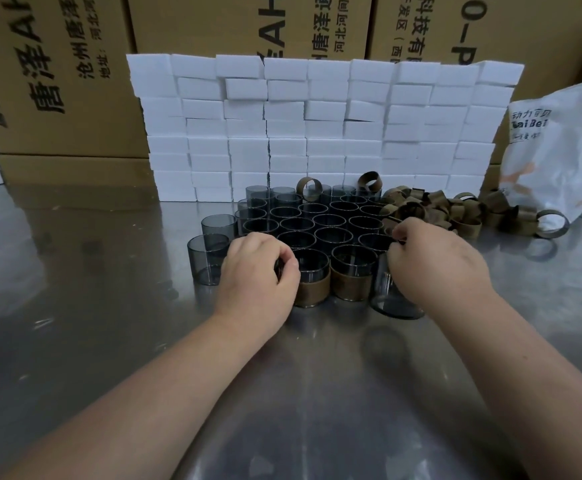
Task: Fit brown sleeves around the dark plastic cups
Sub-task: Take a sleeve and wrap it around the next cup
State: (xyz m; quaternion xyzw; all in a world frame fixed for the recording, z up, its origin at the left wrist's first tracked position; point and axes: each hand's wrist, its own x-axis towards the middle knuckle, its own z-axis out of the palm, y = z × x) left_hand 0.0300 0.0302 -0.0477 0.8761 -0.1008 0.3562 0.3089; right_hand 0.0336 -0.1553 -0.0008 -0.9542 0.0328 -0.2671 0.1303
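Head view, frame centre: curls left hand (260, 268) fingers round a half-hidden cup (278, 270), pinches bare cup (391, 303) rim with right hand (434, 261).

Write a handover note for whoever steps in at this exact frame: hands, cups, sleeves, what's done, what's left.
Left hand: fingers curled on the rim of a sleeved cup in the front row.
Right hand: fingers curled on the rim of a bare cup at the front right.
Done: two cups wear sleeves, that one and its neighbour.
Left: the bare cup in hand, the block of bare cups behind, and two stray cups at the left.
Supply: loose sleeves piled at the right on the table.
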